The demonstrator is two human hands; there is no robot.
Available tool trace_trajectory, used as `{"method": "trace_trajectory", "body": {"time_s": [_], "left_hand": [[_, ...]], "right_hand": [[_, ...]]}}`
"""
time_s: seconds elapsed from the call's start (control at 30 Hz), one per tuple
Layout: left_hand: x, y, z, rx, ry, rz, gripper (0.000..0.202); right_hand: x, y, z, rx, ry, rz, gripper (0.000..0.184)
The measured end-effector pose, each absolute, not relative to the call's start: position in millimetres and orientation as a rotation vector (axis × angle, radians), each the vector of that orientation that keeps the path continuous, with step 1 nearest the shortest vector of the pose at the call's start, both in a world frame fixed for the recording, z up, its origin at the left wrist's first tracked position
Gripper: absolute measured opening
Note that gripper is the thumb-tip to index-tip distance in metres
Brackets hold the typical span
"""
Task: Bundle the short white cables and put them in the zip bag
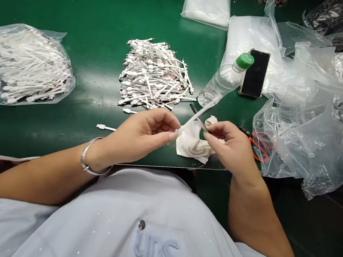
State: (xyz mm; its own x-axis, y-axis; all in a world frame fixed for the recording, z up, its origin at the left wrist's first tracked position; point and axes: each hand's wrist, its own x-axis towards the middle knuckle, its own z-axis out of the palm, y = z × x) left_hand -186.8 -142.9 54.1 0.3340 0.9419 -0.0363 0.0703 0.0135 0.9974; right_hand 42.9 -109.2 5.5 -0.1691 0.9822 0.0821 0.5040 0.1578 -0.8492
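Observation:
My left hand (144,135) is closed, its thumb and fingertips pinching one end of a short white cable (200,112) that slants up to the right. Between the thumb and fingers of my right hand (231,149) is a thin dark stick-like tool (193,108), whose exact kind I cannot make out. The tool crosses by the cable; whether they touch is unclear. Beneath both hands lies a crumpled white cloth (188,145). A heap of short white cables with plugs (154,73) lies just beyond, and a single cable (105,127) rests by my left wrist.
A clear bag of white cables (28,66) sits at left. Right of the heap stand a green-capped bottle (222,82) and a phone (254,74). Red-handled scissors (262,146) lie beside my right hand, partly under plastic bags (307,137). A flat plastic packet (207,4) lies at the back.

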Motion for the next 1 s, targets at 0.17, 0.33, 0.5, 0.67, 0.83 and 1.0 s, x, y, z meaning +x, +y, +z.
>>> {"method": "trace_trajectory", "body": {"time_s": [0.17, 0.33, 0.5, 0.67, 0.83, 1.0], "left_hand": [[-173, -117, 17, 1.706, 1.068, 0.63, 0.018], [-172, -110, -5, 2.124, 1.199, 0.36, 0.023], [-174, -120, -5, 2.377, 1.305, 0.316, 0.024], [-176, -128, -9, 2.583, 1.255, 0.328, 0.021], [-178, -131, -15, 2.726, 1.172, 0.285, 0.027], [-178, -133, -19, 2.835, 1.185, 0.376, 0.023]], "right_hand": [[70, -104, -11, -1.519, -1.544, 0.852, 0.015], [100, -101, -17, -1.766, -1.687, 0.062, 0.005], [84, -93, -27, -1.659, -1.902, -0.142, 0.016], [68, -78, -41, -1.688, -1.981, 0.017, 0.017], [70, -85, -29, -1.439, -1.641, 0.294, 0.015], [35, -115, -15, -1.134, -2.112, 0.319, 0.006]]}}
